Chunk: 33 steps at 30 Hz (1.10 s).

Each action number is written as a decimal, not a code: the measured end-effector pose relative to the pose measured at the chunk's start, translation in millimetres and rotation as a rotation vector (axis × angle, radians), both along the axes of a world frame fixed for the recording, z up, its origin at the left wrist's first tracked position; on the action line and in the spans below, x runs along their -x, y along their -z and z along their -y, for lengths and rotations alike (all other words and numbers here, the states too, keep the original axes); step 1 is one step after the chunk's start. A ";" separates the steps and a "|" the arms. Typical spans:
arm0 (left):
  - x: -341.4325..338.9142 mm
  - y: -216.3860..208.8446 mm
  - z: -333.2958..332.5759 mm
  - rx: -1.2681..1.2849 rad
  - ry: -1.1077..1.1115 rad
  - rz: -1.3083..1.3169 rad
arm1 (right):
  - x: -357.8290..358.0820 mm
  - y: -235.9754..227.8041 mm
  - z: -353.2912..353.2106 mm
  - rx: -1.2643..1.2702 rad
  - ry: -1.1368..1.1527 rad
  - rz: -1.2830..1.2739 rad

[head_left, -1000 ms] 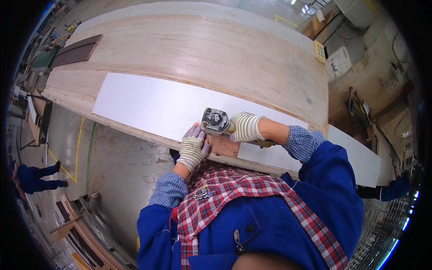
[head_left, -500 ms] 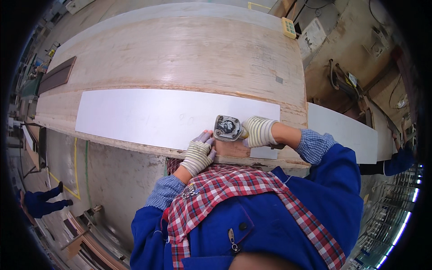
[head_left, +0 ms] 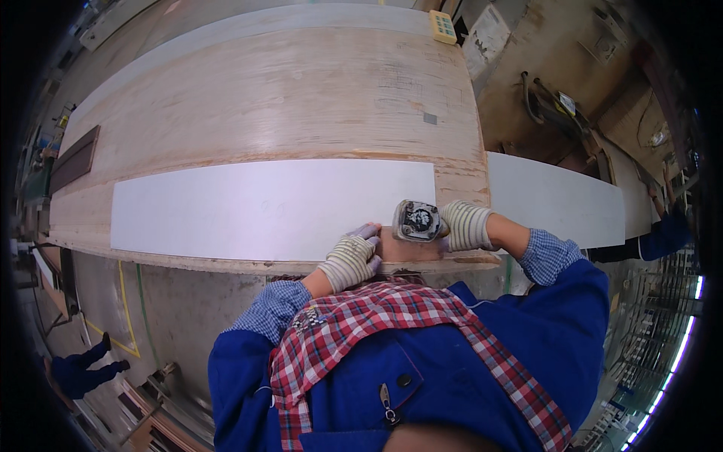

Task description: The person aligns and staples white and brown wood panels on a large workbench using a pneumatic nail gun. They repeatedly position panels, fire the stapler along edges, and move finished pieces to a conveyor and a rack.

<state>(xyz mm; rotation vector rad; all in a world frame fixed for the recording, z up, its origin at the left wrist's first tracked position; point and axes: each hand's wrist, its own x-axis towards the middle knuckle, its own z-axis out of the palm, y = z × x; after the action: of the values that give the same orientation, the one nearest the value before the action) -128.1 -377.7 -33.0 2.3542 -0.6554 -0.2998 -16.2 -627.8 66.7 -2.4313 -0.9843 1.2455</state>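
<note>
My right hand [head_left: 468, 226], in a striped knit glove, is closed round the handle of a nail gun [head_left: 416, 219]. The tool's metal head with its black cap is seen from above, over the right end of a long white panel [head_left: 256, 211]. Beneath and in front of the tool lies a flat brown wooden block [head_left: 405, 251] at the near edge of the panel. My left hand [head_left: 349, 256], gloved with bare fingertips, grips the left end of this block. The tool's nose is hidden under its head.
The panel rests on a worn wooden workbench [head_left: 263, 98]. Another white panel [head_left: 557, 197] lies right of the bench. A yellow button box [head_left: 443, 27] sits at the far right corner, dark strips [head_left: 75, 160] at the left end. A person in blue [head_left: 81, 367] is at the lower left.
The nail gun, the wooden block and both hands have moved right along the panel, to its right end. The whole view has shifted somewhat too.
</note>
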 end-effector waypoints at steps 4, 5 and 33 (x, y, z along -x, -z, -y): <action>-6.3 5.9 21.8 0.028 0.063 0.031 | 0.8 -9.3 26.2 0.025 0.037 -0.008; -7.3 7.6 26.6 0.031 0.080 0.045 | 1.8 -11.0 30.9 0.048 0.036 0.012; -19.3 19.7 -118.1 0.946 -0.979 -0.592 | -131.9 143.2 -57.0 -0.056 0.326 0.886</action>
<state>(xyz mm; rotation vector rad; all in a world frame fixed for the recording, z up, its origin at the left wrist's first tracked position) -108.8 -259.6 -52.7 1.3137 0.5614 -0.1546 115.7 -570.9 -76.5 -2.9564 -0.7035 -0.0104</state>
